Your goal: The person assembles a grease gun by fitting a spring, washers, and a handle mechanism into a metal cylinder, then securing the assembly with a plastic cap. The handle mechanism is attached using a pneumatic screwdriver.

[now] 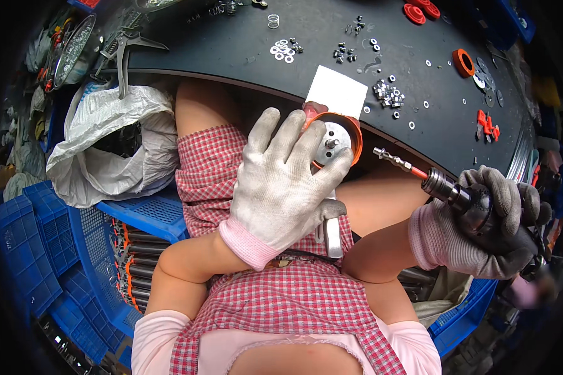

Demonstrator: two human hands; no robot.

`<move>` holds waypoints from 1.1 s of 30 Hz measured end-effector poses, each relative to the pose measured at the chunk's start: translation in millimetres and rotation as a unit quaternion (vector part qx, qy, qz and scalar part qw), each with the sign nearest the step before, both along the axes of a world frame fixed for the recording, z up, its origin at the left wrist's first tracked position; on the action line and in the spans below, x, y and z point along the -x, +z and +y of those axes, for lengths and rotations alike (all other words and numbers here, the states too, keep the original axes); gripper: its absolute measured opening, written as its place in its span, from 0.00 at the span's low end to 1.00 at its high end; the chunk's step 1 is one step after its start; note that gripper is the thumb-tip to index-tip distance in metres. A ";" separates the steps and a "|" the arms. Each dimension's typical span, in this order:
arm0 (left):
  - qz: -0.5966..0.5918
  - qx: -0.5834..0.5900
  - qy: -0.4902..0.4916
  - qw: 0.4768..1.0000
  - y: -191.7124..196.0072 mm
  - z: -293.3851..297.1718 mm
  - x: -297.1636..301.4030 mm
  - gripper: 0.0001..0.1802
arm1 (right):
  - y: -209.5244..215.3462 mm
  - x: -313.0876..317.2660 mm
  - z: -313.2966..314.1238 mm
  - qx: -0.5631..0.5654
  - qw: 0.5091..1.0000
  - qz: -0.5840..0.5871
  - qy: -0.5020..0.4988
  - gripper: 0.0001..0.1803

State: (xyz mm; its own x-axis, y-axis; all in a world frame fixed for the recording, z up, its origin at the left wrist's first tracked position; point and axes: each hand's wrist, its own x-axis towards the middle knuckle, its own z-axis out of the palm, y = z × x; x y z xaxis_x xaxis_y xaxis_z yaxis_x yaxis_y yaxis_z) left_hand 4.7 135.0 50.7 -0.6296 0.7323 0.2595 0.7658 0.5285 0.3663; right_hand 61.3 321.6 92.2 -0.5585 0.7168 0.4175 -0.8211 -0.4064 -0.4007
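Note:
A round part with an orange rim and a silver disc (331, 147) rests at the table's near edge, a threaded stud at its centre. My left hand (280, 181), in a grey-white glove with a pink cuff, lies over its left side. The fingers curve onto the disc and rim, while the thumb is by a silver metal handle (333, 237) below the part. My right hand (491, 219), gloved too, is closed around a black power screwdriver (447, 189). Its silver socket bit (388, 155) points left toward the disc, a short gap away.
A white square card (336, 90) lies at the black table's (219, 53) edge. Nuts (388, 94), washers (283, 51), screws (344, 53) and an orange ring (463, 62) are scattered beyond. A white sack (112, 147) stands left, above a blue crate (97, 250) of black tubes.

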 end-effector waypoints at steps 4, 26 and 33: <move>-0.002 0.003 0.007 1.000 -2.2 2.6 -0.7 0.34 | -0.9 17.4 -5.1 0.027 0.999 0.002 -0.035 0.16; -0.066 -0.020 0.088 0.994 -11.3 14.5 -11.9 0.23 | -16.5 38.3 8.8 0.044 0.999 -0.023 0.017 0.10; 0.041 -0.151 0.032 0.987 -7.2 2.3 6.7 0.40 | -11.6 19.0 3.2 0.053 0.998 0.032 -0.022 0.16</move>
